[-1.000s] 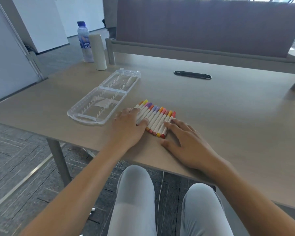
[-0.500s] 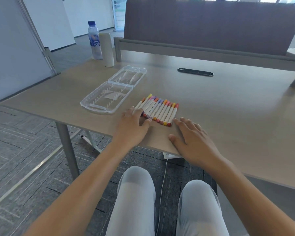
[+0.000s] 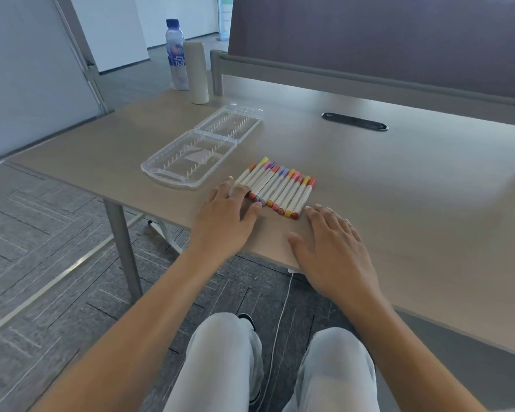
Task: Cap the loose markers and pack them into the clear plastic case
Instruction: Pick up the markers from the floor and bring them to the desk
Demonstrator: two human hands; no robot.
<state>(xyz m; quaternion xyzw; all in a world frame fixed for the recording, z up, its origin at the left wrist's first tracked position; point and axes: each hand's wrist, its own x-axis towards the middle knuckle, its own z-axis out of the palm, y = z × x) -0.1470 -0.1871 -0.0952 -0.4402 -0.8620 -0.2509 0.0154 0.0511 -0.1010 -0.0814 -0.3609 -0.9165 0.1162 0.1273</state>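
Markers (image 3: 275, 187) lie in one capped row on the worktop (image 3: 399, 179), right of the open clear case (image 3: 202, 150). Left hand (image 3: 225, 220) rests flat, its straight fingertips (image 3: 241, 190) on the row's near-left end, gripping nothing. Right hand (image 3: 333, 248) lies flat and open just beside the row's near-right corner. Half a second earlier, layout was alike. Left fingertips hide some caps.

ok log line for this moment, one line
left hand: fingers on markers row | right hand: flat on desk, off markers | clear case: open, empty
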